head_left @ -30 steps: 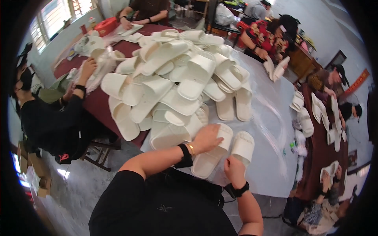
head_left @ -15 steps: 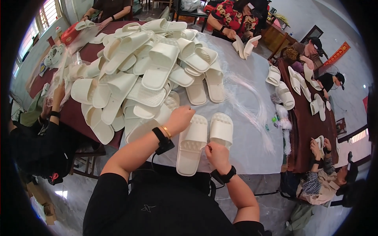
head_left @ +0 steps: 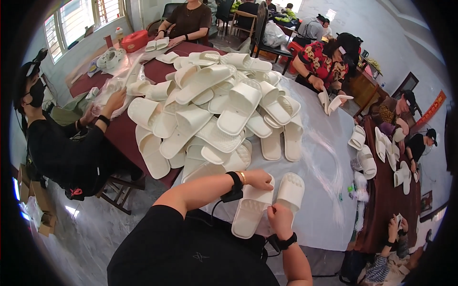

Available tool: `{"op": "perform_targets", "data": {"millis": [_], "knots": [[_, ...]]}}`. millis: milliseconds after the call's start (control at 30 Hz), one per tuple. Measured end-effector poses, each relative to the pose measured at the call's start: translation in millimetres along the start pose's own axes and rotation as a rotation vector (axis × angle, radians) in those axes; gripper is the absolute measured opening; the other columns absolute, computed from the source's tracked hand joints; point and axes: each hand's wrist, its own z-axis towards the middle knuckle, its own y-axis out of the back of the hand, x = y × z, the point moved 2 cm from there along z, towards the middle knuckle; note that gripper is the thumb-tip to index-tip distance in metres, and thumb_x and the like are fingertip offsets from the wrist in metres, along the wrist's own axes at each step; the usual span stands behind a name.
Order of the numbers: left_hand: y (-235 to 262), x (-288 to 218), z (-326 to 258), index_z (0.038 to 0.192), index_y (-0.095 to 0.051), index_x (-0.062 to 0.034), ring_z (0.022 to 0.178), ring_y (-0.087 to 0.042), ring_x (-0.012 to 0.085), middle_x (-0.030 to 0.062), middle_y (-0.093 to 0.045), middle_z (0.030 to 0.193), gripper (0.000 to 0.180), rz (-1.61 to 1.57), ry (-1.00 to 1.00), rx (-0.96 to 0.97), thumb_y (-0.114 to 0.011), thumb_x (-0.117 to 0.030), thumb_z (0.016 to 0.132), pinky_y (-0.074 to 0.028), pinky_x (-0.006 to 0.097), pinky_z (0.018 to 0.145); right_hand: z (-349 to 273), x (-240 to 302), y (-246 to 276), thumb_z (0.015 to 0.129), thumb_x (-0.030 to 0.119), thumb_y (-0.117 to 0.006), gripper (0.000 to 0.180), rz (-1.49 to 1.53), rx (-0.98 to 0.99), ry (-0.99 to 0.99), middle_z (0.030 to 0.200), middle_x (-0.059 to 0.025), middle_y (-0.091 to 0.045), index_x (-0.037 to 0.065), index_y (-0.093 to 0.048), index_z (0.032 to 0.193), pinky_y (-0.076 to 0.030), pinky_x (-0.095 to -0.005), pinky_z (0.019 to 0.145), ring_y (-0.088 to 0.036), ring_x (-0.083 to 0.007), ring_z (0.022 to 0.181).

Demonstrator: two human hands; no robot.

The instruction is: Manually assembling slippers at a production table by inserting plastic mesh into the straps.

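Two white slippers lie side by side in front of me, toes away from me. Across the toe end of the left slipper [head_left: 247,220] rests my left hand [head_left: 259,179], its fingers curled closed. My right hand [head_left: 280,220] is closed in a pinch between the two straps, just at the near edge of the right slipper [head_left: 291,190]. What either hand's fingers hold, if anything, is too small to make out. A large heap of loose white slippers [head_left: 238,107] stands just beyond my hands.
Clear plastic strands [head_left: 329,178] lie on the pale table cover [head_left: 317,233] at right. At left, a person in black [head_left: 67,152] handles clear plastic. Across the table, a person in a floral top [head_left: 324,62] holds slippers. More slippers [head_left: 366,162] sit on the brown table [head_left: 386,209].
The view has turned left, so the scene sits further right and lower. My left hand has shifted right over the left slipper's toe end; the right hand stays between the straps.
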Motion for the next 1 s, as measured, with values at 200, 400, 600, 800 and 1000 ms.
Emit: {"op": "perform_targets", "data": {"millis": [200, 400, 600, 800, 1000], "knots": [[-2.4, 5.7, 2.8, 0.092, -0.066, 0.0004, 0.083, -0.063, 0.0373, 0.0221, -0.066, 0.09, 0.049, -0.024, -0.03, 0.028, -0.053, -0.046, 0.086, -0.048, 0.043, 0.074, 1.8, -0.2, -1.0, 0.082, 0.024, -0.063, 0.023, -0.007, 0.018, -0.03, 0.066, -0.0169, -0.062, 0.005, -0.063, 0.068, -0.048, -0.0455, 0.056, -0.062, -0.0376, 0.062], [-2.2, 2.5, 3.0, 0.094, -0.067, 0.0016, 0.089, -0.063, 0.0357, 0.0221, -0.067, 0.096, 0.053, -0.025, 0.022, 0.068, -0.055, -0.049, 0.084, -0.048, 0.041, 0.077, 1.4, 0.0, -0.5, 0.082, 0.025, -0.062, 0.025, -0.004, 0.031, -0.055, 0.066, -0.0177, -0.063, 0.005, -0.062, 0.067, -0.049, -0.0473, 0.058, -0.062, -0.0383, 0.063], [-4.9, 4.5, 9.7, 0.097, -0.068, 0.0032, 0.089, -0.066, 0.031, 0.0197, -0.069, 0.097, 0.054, -0.141, 0.068, 0.136, -0.058, -0.047, 0.081, -0.049, 0.039, 0.078, 2.1, 1.2, -0.6, 0.082, 0.025, -0.062, 0.025, -0.002, 0.03, -0.053, 0.066, -0.0179, -0.062, 0.005, -0.061, 0.067, -0.048, -0.0474, 0.057, -0.062, -0.0384, 0.063], [-8.8, 4.4, 10.6, 0.096, -0.069, 0.0039, 0.085, -0.066, 0.0311, 0.0204, -0.069, 0.094, 0.055, -0.254, 0.167, 0.145, -0.059, -0.048, 0.081, -0.05, 0.04, 0.076, 2.3, -2.2, -2.9, 0.082, 0.025, -0.061, 0.026, -0.015, 0.031, -0.056, 0.063, -0.0181, -0.061, 0.004, -0.061, 0.067, -0.048, -0.0467, 0.056, -0.061, -0.0387, 0.061], [-6.8, -12.9, 4.9, 0.095, -0.069, 0.003, 0.085, -0.065, 0.0384, 0.0229, -0.068, 0.093, 0.056, 0.026, 0.14, 0.06, -0.057, -0.05, 0.083, -0.05, 0.043, 0.075, 3.2, -5.6, -8.5, 0.082, 0.024, -0.06, 0.027, -0.042, 0.038, -0.081, 0.063, -0.0191, -0.061, 0.003, -0.063, 0.067, -0.047, -0.047, 0.056, -0.061, -0.0393, 0.06]]}}
